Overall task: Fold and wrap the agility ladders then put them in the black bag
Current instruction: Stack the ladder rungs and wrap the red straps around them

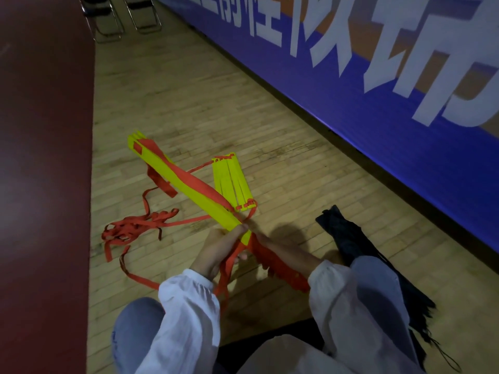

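Done: one stack of yellow rungs [189,190] was gathered with a red strap along it, its near end lifted off the floor [189,103].
Left to do: the fanned rungs [233,182] lay spread just beyond the stack. The loose red straps [135,228] trailed in a tangle toward the floor's left edge. By my judgement nothing was wrapped or bagged yet.
Left hand [216,251]: fingers were curled round the stack's near end.
Right hand [272,245]: it was at the stack, partly under red strap; its grip could not be told.
Black bag [348,238]: it lay flat near the floor's right edge.
Room: there were open boards ahead, with the dark red panel [40,157] bounding the left and the banner [378,90] the right.
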`<control>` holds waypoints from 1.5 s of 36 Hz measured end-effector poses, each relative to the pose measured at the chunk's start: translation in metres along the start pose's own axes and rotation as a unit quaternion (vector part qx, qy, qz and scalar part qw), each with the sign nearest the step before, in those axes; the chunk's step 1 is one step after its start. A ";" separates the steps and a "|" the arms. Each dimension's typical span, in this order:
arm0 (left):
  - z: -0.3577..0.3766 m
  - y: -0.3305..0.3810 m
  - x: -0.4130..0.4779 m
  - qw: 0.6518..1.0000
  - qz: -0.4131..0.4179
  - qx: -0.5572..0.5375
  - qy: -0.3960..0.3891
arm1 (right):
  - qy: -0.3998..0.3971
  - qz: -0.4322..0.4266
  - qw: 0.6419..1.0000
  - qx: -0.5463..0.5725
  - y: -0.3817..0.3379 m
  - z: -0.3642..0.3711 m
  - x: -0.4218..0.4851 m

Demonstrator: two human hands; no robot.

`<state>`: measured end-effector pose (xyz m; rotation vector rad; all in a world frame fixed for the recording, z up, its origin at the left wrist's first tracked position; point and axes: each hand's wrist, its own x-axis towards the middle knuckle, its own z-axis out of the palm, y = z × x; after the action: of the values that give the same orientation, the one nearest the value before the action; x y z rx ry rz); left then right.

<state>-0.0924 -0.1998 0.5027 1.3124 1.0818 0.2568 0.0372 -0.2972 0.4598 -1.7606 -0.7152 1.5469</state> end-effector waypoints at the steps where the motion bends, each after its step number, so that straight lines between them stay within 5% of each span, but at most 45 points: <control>1: 0.000 -0.001 0.000 1.000 -0.006 0.003 -0.006 | -0.007 0.005 1.000 0.002 0.001 0.000 0.000; 9: -0.007 0.001 -0.004 0.992 -0.070 -0.022 -0.098 | 0.028 -0.024 0.998 0.059 0.012 0.003 -0.002; 18: -0.017 -0.001 0.000 0.978 -0.122 0.067 -0.156 | 0.096 -0.058 0.993 0.045 0.022 0.012 -0.006; 35: 0.001 -0.027 0.003 1.000 -0.010 0.001 -0.012 | 0.152 -0.103 0.983 -0.012 0.035 0.015 -0.010; 54: -0.027 0.001 0.011 0.985 0.071 0.026 -0.154 | 0.015 -0.068 0.997 -0.016 0.010 -0.014 0.004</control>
<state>-0.1067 -0.1744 0.5016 1.4259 0.7396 0.1260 0.0516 -0.3024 0.4507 -1.7181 -0.8322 1.4217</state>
